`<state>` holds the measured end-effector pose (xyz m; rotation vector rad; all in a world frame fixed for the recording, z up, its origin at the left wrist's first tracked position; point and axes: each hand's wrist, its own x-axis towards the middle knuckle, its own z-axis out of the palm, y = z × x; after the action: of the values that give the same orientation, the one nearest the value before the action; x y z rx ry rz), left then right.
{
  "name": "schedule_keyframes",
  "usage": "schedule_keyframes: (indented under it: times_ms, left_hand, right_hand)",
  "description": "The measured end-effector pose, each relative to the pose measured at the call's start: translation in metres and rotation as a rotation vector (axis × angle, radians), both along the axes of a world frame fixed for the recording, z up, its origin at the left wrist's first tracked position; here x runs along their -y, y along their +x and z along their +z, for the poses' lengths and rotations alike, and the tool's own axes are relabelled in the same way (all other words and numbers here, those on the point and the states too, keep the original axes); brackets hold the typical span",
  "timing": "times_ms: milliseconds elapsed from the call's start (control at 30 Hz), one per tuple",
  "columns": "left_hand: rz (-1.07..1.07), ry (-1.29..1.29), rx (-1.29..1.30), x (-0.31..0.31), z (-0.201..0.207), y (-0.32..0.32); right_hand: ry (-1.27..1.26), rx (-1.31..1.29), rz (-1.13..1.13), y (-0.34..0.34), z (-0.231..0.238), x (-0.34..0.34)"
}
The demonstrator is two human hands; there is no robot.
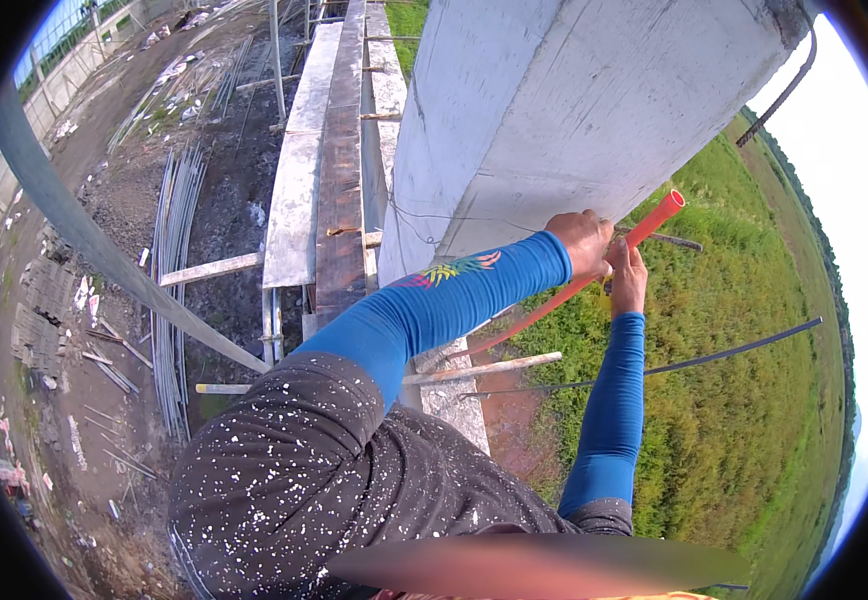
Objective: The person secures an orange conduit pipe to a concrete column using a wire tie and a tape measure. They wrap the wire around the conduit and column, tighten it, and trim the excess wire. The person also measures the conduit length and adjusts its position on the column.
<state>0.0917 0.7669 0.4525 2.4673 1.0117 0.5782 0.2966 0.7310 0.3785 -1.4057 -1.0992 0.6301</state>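
An orange plastic pipe (659, 216) slants up beside a grey concrete column (544, 110), its open end up and to the right. My right hand (630, 280) has its fingers closed round the pipe, below that end. Close against it, my left hand (580, 242) is bent in a closed grip between pipe and column; what its fingers hold is hidden. A thin wire (474, 218) runs across the column's face toward my left hand. Something small and yellow (608, 287) shows by my right fingers, too little of it to name.
A rusty rebar (784, 95) hangs from the column's top, and a long dark bar (734, 352) juts out right. Wooden poles (494, 368) and formwork boards (339, 190) lie at left and below. A curved grey pole (104, 235) crosses the left; far below are ground and grass.
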Motion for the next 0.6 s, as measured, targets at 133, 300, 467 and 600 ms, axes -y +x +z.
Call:
schedule_keyframes:
  times_ms: [133, 300, 467, 600]
  left_hand:
    - [-0.068, 0.673, 0.284, 0.03, -0.012, -0.066]
    - [-0.299, 0.374, 0.53, 0.076, -0.058, -0.197]
    - [0.498, 0.091, 0.553, 0.053, -0.108, -0.282]
    - [0.192, 0.261, 0.181, 0.018, -0.136, -0.277]
  right_hand:
    - [-0.018, -0.022, 0.001, -0.004, 0.005, -0.002]
    - [-0.03, 0.038, -0.044, -0.015, 0.014, 0.007]
    - [-0.051, 0.095, -0.129, -0.025, 0.017, 0.012]
    - [-0.048, 0.066, -0.132, -0.024, 0.016, 0.006]
